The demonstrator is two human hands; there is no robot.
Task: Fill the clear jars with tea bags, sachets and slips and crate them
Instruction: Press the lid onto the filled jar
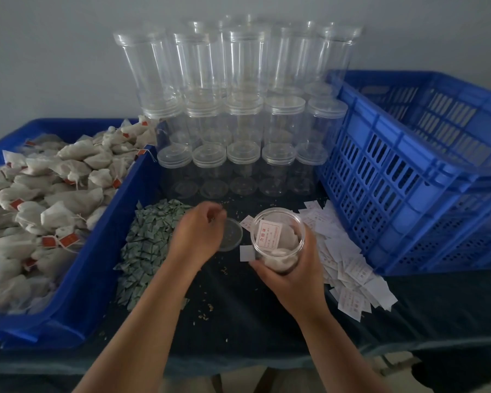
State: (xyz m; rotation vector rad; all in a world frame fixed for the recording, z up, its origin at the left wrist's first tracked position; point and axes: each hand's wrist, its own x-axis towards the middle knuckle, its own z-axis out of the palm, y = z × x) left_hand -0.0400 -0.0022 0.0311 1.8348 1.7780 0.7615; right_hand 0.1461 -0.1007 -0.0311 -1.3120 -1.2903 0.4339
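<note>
Near the front of the desk (pixel 253 307), the right hand (pixel 292 276) is gripping an open jar (pixel 278 239), fingers wrapping its wall. Tea bags and a printed slip (pixel 270 234) are sitting inside; any sachet is hidden. The left hand (pixel 199 234) is curling over the loose lid (pixel 234 235); whether it is pinching it, I cannot tell. Capping and crating are waiting: the crate (pixel 408 171) is showing no jars, and the stacked jars (pixel 238 109) are standing empty.
</note>
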